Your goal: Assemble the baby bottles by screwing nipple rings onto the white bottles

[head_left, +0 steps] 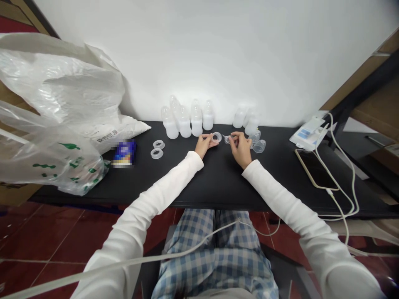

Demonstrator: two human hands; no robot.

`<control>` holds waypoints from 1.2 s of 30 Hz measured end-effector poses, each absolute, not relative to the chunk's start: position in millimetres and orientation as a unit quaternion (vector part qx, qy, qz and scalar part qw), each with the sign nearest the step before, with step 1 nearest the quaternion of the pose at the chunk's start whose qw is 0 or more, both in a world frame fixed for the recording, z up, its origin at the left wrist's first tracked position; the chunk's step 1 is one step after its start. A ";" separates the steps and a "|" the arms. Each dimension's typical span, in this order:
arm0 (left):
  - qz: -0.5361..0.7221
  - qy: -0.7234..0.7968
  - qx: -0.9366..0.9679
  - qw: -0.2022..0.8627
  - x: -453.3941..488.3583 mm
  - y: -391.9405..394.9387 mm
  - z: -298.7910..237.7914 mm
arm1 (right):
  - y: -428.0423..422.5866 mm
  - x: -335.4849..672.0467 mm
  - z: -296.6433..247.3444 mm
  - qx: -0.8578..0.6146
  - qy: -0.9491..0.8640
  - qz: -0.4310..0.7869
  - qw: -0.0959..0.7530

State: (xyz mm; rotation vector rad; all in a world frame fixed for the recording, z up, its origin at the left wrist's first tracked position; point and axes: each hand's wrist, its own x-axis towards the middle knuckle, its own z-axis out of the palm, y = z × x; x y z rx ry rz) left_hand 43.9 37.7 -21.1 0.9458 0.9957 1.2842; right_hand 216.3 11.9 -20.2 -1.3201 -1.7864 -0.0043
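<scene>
Pinched in my left hand (204,144) is a translucent screw ring (217,137), held upright above the black table. My right hand (242,148) grips a small clear bottle nipple (228,138) just to the right of the ring; the two pieces are apart. Two more rings (156,153) lie on the table to the left. Behind my hands stand several white baby bottles with clear domed caps (196,120). Uncapped white bottles (239,118) stand farther right. Beside my right hand, clear caps (259,145) rest on the table, partly hidden by my fingers.
Large plastic bags (62,99) cover the left end of the black table (193,187), with a blue packet (124,153) beside them. A phone (316,169) on a charging cable and a white-and-blue package (310,133) lie at right. A pale cable crosses my lap.
</scene>
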 end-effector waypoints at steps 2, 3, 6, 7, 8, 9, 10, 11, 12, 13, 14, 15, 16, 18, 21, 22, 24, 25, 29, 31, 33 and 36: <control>0.552 0.418 0.401 0.600 42.9 36.1 -20.8 | 11.5 214.6 -22.9 -0.518 -0.727 0.022 0.450; 0.548 0.414 0.409 0.601 43.4 35.1 -21.1 | 11.3 213.9 -23.8 -0.513 -0.731 0.029 0.449; 0.532 0.393 0.462 0.590 47.6 30.4 -23.0 | 11.2 213.3 -24.9 -0.509 -0.737 0.036 0.443; 0.529 0.384 0.482 0.584 49.1 28.2 -23.7 | 11.5 213.7 -24.8 -0.509 -0.737 0.035 0.443; 0.525 0.376 0.499 0.578 50.5 26.0 -24.5 | 11.8 214.3 -24.5 -0.509 -0.737 0.033 0.443; 0.523 0.368 0.512 0.573 51.7 23.9 -25.3 | 12.3 215.1 -24.2 -0.510 -0.737 0.029 0.443; 0.520 0.362 0.522 0.571 52.5 22.2 -26.0 | 12.7 215.9 -23.8 -0.512 -0.737 0.025 0.441; 0.518 0.358 0.527 0.572 53.2 20.8 -26.8 | 13.1 216.5 -23.5 -0.513 -0.738 0.022 0.438; 0.515 0.354 0.528 0.575 53.6 19.8 -27.5 | 13.4 217.1 -23.3 -0.515 -0.739 0.018 0.435; 0.514 0.351 0.526 0.579 53.9 19.3 -28.3 | 13.6 217.3 -23.1 -0.516 -0.741 0.015 0.431; 0.514 0.350 0.523 0.583 54.1 19.1 -28.9 | 13.5 217.4 -23.1 -0.516 -0.743 0.012 0.427; 0.516 0.351 0.519 0.585 54.3 19.1 -29.3 | 13.3 217.2 -23.1 -0.514 -0.746 0.010 0.422; 0.518 0.352 0.515 0.585 54.5 19.2 -29.6 | 13.0 216.9 -23.2 -0.512 -0.750 0.009 0.419; 0.526 0.359 0.509 0.579 54.9 19.4 -29.4 | 12.4 216.1 -23.7 -0.508 -0.752 0.008 0.420; 0.541 0.370 0.497 0.568 55.6 19.2 -28.0 | 12.3 215.2 -25.2 -0.508 -0.740 0.015 0.441; 0.547 0.372 0.493 0.566 55.8 19.0 -27.5 | 12.5 214.9 -25.9 -0.509 -0.734 0.019 0.448; 0.557 0.370 0.490 0.560 56.1 18.5 -26.8 | 12.7 214.3 -27.0 -0.508 -0.730 0.033 0.456; 0.561 0.367 0.491 0.557 56.2 18.3 -26.6 | 12.7 213.8 -27.3 -0.506 -0.731 0.042 0.456; 0.560 0.348 0.514 0.549 55.1 17.2 -26.6 | 10.3 211.2 -25.4 -0.488 -0.740 0.105 0.450; 0.555 0.346 0.527 0.543 53.9 16.8 -26.6 | 8.3 209.8 -23.4 -0.478 -0.738 0.146 0.454; 0.551 0.349 0.538 0.535 52.7 16.8 -26.5 | 6.7 208.5 -22.2 -0.470 -0.727 0.182 0.466; 0.543 0.362 0.550 0.521 51.2 17.1 -26.3 | 6.4 207.3 -22.8 -0.464 -0.708 0.217 0.486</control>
